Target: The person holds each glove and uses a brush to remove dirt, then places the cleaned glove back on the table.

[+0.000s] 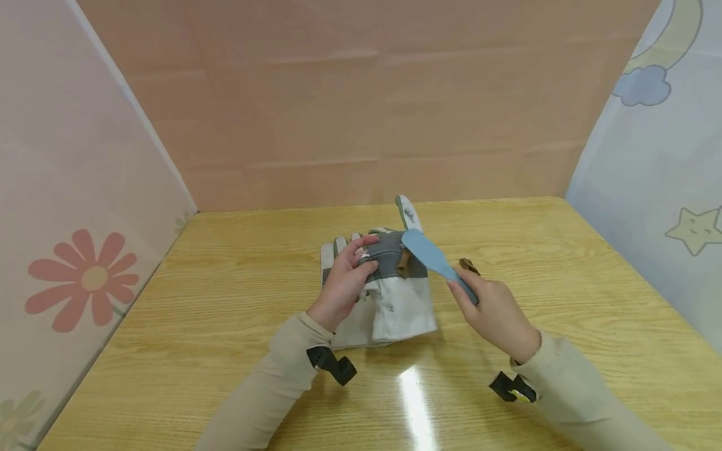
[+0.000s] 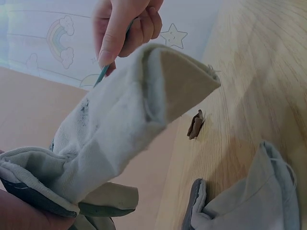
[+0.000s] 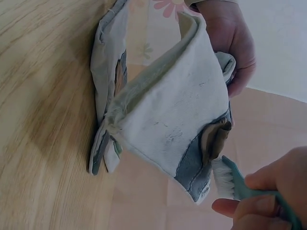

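Observation:
My left hand (image 1: 338,285) grips a white and grey work glove (image 1: 405,310) by its side, lifted with the cuff toward me. A curled brown scrap like a dry leaf (image 3: 214,139) clings to the glove's grey band. In my right hand (image 1: 501,316) is a light blue brush (image 1: 430,254), pinched by its handle. Its white bristles (image 3: 223,178) face the grey band, right at the lower end of the brown scrap. Below the raised glove, a second, similar glove (image 2: 254,196) lies on the table.
Another brown dry-leaf piece (image 2: 195,125) lies on the wooden table (image 1: 225,351), beyond my right hand in the head view. A plain orange-pink backdrop (image 1: 361,106) stands behind the table, with patterned panels (image 1: 84,156) at both sides.

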`<state>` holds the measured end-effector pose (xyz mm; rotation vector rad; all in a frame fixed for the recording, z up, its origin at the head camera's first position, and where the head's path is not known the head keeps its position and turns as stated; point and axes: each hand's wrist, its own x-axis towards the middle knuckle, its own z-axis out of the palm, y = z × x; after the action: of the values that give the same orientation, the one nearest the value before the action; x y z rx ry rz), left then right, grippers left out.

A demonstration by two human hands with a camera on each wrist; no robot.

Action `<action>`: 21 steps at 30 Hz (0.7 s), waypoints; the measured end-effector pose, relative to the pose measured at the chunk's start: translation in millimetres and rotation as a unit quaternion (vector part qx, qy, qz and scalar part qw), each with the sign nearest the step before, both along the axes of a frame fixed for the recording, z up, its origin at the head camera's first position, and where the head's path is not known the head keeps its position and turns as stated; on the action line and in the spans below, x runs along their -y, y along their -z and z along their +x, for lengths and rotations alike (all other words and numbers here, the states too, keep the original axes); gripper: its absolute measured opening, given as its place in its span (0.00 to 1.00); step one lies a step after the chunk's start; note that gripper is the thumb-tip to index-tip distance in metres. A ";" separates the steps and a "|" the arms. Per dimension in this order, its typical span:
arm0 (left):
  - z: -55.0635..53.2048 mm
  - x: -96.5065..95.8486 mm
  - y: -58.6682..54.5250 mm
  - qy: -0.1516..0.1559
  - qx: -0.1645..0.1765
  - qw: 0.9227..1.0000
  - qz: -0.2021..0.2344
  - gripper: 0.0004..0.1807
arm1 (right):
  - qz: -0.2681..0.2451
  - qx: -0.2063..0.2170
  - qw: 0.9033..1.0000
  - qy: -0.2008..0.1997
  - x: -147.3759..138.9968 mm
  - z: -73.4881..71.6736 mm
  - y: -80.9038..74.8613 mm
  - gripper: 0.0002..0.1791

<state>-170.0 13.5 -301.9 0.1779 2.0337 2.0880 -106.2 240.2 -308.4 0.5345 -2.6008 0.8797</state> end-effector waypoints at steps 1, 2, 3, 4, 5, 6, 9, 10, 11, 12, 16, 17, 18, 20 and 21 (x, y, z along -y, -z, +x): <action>-0.1 0.0 -0.2 -0.001 0.000 1.000 0.000 0.22 | 0.003 -0.003 1.000 0.001 -0.9 0.2 0.5 0.12; -0.2 0.0 -0.6 -0.002 -0.001 1.000 0.002 0.23 | 0.006 -0.005 1.000 0.004 -1.9 0.5 1.1 0.12; -0.4 -0.1 -0.8 -0.004 -0.001 1.000 0.003 0.23 | 0.008 -0.004 1.000 0.007 -2.8 1.0 1.4 0.12; -0.6 -0.2 -1.0 -0.006 -0.002 1.000 0.003 0.23 | 0.008 -0.003 1.000 0.009 -3.9 1.8 1.7 0.12; -0.8 -0.2 -1.2 -0.008 -0.002 1.000 0.005 0.23 | 0.007 0.000 1.000 0.012 -4.8 2.3 1.7 0.12; -1.1 -0.2 -1.4 -0.009 -0.003 1.000 0.007 0.23 | 0.004 0.002 1.000 0.013 -5.6 3.0 1.5 0.11; -1.5 -0.9 -1.6 -0.009 -0.007 1.000 0.012 0.23 | -0.015 0.005 1.000 0.010 -6.2 4.7 0.0 0.11; -1.6 -1.0 -1.6 -0.008 -0.007 1.000 0.013 0.23 | -0.022 0.003 1.000 0.003 -5.6 5.4 -0.7 0.10; -1.5 -1.0 -1.8 -0.008 -0.007 1.000 0.014 0.23 | -0.027 0.002 1.000 -0.006 -4.6 6.2 -1.4 0.08; -1.4 -1.2 -1.7 -0.008 -0.008 1.000 0.014 0.23 | -0.030 0.000 0.999 -0.017 -3.5 7.2 -2.0 0.08; -1.1 -1.1 -2.0 -0.014 -0.008 1.000 0.019 0.23 | -0.026 -0.009 0.998 -0.052 0.4 10.9 -2.7 0.05; -1.0 -1.0 -2.2 -0.016 -0.007 1.000 0.021 0.23 | -0.023 -0.011 0.998 -0.055 0.8 11.3 -2.4 0.05; -1.0 -0.9 -2.4 -0.017 -0.006 1.000 0.025 0.23 | -0.019 -0.015 0.998 -0.055 0.7 11.4 -1.9 0.04; -1.1 -0.7 -2.6 -0.018 -0.004 0.999 0.033 0.23 | -0.014 -0.019 0.998 -0.052 -0.2 11.2 -0.3 0.04; -1.2 -0.6 -2.8 -0.019 -0.003 0.999 0.035 0.23 | -0.011 -0.021 0.998 -0.050 -0.9 11.0 0.5 0.04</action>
<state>-171.2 14.0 -299.2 0.1583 1.9827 2.1867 -95.2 241.1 -308.9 0.6745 -2.5427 0.9176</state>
